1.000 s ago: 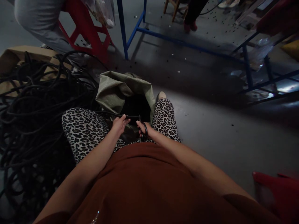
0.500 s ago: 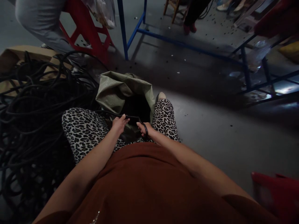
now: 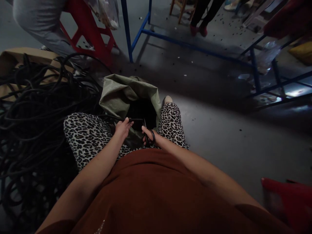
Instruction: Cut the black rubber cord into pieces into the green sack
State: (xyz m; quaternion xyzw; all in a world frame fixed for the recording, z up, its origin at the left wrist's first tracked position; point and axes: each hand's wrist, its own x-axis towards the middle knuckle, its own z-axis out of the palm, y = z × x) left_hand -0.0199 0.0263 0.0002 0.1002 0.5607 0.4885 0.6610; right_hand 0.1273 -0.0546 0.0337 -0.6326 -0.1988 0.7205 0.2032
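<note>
My left hand (image 3: 122, 128) is closed on a black rubber strip (image 3: 136, 119), pinching it with the thumb on top. The strip runs in from the left and its free end reaches over the sack's mouth. My right hand (image 3: 147, 134) grips a pair of scissors (image 3: 144, 123), whose thin blades point up beside the end of the strip. Beneath both hands, between my knees, stands an olive woven sack (image 3: 114, 94) with its mouth wide; its inside is dark and I cannot make out the contents.
A large tangle of black rubber strips (image 3: 44, 107) lies at my left, partly over brown cardboard (image 3: 31, 52). Ahead stand a red stool (image 3: 84, 26) with a seated person's leg (image 3: 41, 26) and a blue table frame (image 3: 170, 38). Another red stool (image 3: 287, 198) is at lower right.
The scissor blades have swung upright at the strip's end, and the strip between my hands looks thinner. Both hands stay nearly in place; the view shifts slightly.
</note>
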